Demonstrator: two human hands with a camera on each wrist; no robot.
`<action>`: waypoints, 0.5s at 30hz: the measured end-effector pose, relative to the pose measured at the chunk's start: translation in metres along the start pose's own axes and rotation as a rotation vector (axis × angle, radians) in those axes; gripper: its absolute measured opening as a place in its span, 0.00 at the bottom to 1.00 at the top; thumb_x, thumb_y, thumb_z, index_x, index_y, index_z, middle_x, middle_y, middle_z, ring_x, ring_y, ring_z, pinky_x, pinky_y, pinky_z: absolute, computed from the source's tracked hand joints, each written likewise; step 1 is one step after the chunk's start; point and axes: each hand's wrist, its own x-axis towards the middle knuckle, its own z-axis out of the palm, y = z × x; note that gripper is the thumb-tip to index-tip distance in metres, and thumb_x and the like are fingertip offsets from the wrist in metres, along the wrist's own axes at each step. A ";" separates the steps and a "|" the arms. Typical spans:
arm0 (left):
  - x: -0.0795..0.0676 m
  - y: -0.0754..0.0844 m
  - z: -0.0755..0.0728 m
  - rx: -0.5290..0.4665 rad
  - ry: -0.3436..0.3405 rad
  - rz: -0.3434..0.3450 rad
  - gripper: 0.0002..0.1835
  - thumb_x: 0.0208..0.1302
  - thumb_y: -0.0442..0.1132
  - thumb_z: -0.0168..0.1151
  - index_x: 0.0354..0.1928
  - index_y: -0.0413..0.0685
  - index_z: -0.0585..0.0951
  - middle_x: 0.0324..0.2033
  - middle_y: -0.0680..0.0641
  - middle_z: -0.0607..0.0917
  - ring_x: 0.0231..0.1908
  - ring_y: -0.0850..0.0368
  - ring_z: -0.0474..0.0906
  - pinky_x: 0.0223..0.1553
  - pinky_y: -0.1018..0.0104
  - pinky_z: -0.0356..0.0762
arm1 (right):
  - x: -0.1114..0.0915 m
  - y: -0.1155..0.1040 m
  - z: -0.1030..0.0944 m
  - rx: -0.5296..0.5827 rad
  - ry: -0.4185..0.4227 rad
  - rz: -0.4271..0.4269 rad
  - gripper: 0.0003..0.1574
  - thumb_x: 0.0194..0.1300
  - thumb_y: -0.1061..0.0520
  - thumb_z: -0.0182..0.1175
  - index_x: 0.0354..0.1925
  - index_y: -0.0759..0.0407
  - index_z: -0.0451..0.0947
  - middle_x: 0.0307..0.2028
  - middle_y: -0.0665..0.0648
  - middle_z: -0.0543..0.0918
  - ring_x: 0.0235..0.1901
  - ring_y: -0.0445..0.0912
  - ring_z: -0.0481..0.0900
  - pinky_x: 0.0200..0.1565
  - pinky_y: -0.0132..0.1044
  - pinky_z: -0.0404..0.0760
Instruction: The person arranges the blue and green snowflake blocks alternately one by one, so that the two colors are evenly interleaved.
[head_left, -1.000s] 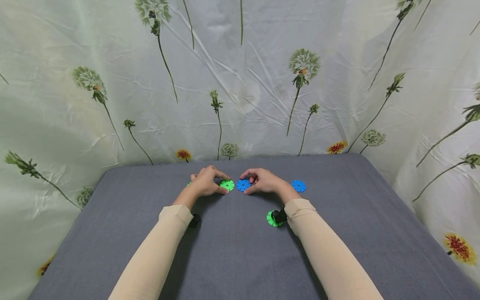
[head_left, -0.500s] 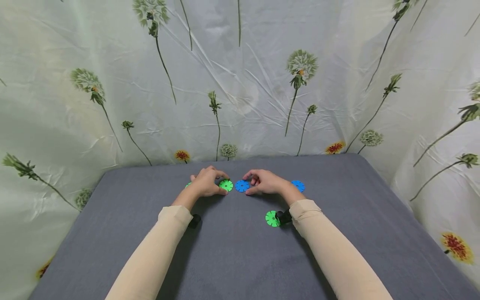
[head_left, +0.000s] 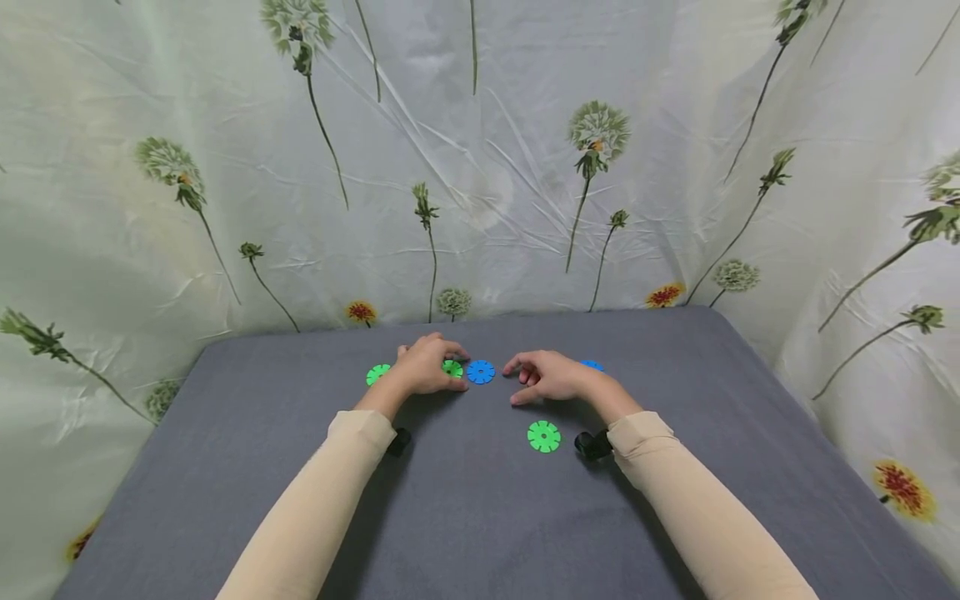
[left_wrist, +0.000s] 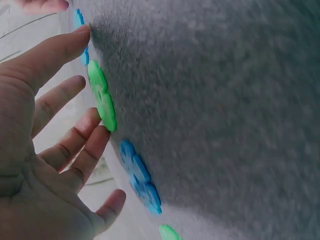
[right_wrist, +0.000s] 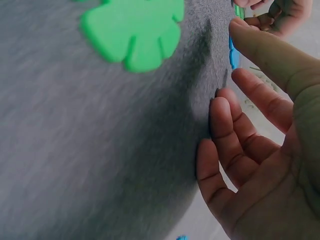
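Observation:
A notched green plastic disc (head_left: 452,368) lies at the far side of the table, partly behind the fingers of my left hand (head_left: 429,367). Just right of it is a blue disc (head_left: 481,372), near the left fingertips. The left fingers are spread and relaxed; the left wrist view shows another blue disc (left_wrist: 140,177) beneath them, hidden by the hand in the head view. My right hand (head_left: 555,378) hovers right of the central blue disc, fingers loosely bent and holding nothing. A green disc (head_left: 543,436) lies nearer to me, below that hand.
Another green disc (head_left: 378,374) sits at the left end of the row. Behind the right hand, a blue disc (head_left: 592,365) is partly covered. The grey cloth-covered table (head_left: 465,508) ends at a flowered curtain (head_left: 495,167). A black wrist camera (head_left: 592,445) hangs under the right sleeve.
My right hand has left the central blue disc and drawn back to the right. The left hand has shifted right toward that disc, uncovering the leftmost green disc.

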 end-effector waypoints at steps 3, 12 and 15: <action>0.004 0.003 0.003 0.004 0.004 0.030 0.27 0.64 0.54 0.79 0.64 0.60 0.87 0.61 0.43 0.81 0.66 0.43 0.75 0.65 0.32 0.66 | -0.009 0.004 0.000 0.009 -0.013 0.007 0.30 0.71 0.50 0.74 0.66 0.57 0.80 0.44 0.54 0.79 0.42 0.43 0.75 0.48 0.37 0.74; 0.015 0.011 0.010 0.001 0.013 0.075 0.26 0.65 0.51 0.79 0.64 0.57 0.87 0.58 0.43 0.83 0.61 0.45 0.80 0.64 0.37 0.74 | -0.032 0.013 0.004 -0.013 -0.015 -0.036 0.29 0.70 0.51 0.75 0.64 0.59 0.82 0.44 0.53 0.80 0.44 0.43 0.75 0.52 0.38 0.75; 0.018 0.013 0.012 -0.003 0.015 0.077 0.26 0.65 0.50 0.79 0.64 0.56 0.88 0.57 0.44 0.84 0.60 0.45 0.81 0.65 0.39 0.74 | -0.039 0.015 0.006 -0.025 -0.011 -0.055 0.30 0.68 0.51 0.76 0.64 0.59 0.82 0.44 0.53 0.80 0.44 0.43 0.74 0.52 0.38 0.75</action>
